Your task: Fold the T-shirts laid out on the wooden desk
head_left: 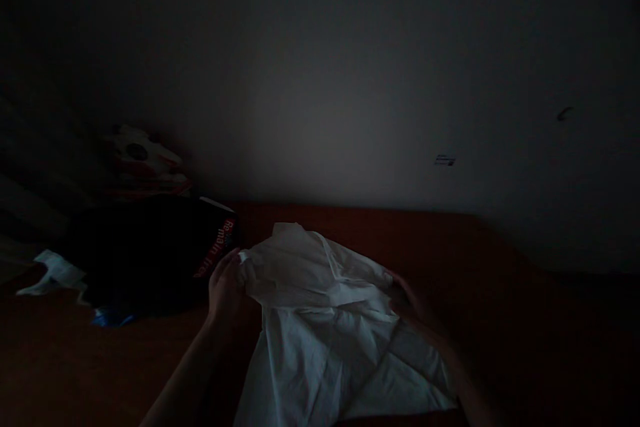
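A thin, creased white shirt (325,320) spreads over the reddish-brown tabletop, its lower part running out of view at the bottom. At its upper left corner, my left hand (226,285) is closed on the fabric with the fingers pinched together. My right hand (406,299) grips the right side of the same shirt, its fingers partly lost in the dark and behind the folds. Between the two hands the cloth lies bunched in loose folds.
Left of the shirt lies a dark heap of black cloth (150,253) with red and white lettering. White and blue plastic bits (114,315) stick out under it. Behind stands a whitish bundle (145,153). A wall (320,100) with a small label (445,160) borders the table.
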`<state>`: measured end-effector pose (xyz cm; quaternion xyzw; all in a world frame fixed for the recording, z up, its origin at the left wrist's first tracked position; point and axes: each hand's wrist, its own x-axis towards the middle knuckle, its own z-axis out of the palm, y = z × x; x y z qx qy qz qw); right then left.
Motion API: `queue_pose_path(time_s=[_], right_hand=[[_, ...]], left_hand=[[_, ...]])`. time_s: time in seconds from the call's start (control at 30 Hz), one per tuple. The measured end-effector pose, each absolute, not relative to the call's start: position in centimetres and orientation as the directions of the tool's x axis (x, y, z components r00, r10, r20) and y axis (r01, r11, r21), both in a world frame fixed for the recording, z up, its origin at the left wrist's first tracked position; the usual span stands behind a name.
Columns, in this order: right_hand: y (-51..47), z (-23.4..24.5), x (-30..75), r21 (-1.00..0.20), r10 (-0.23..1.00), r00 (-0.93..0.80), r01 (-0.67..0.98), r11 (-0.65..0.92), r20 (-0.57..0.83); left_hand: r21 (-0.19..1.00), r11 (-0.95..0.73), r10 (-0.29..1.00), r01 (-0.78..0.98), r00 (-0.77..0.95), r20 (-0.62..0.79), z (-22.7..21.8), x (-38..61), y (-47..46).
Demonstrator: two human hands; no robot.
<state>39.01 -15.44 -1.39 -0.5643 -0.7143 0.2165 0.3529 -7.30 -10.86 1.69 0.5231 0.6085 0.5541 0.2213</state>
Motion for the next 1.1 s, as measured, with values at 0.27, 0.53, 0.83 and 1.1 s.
queue_pose_path(time_s=[0.27,0.53,0.83,1.1], right_hand=[[-15.6,-0.8,39.6,-0.631,0.97,0.015,0.761,0.147,0.244],[-16.2,-0.7,46.3,-0.618,0.886,0.32,0.785,-0.049,0.336],[-17.5,-0.5,47.9,-0.513,0.812,0.357,0.854,-0.084,0.462],[-17.0,-1.8,37.3,-0.412,0.929,0.143,0.911,0.01,0.34]], left_hand=[[0.648,-0.29,0.952,0.704,0.142,0.272,0.4,-4.6,-11.3],[0.865,-0.177,0.85,0.469,-0.371,0.375,2.6,-6.5,-11.0],[0.667,-0.317,0.746,0.674,-0.256,0.614,2.5,-6.4,-11.1],[0.426,-0.673,0.74,0.605,0.551,0.386,1.6,0.0,-14.4]])
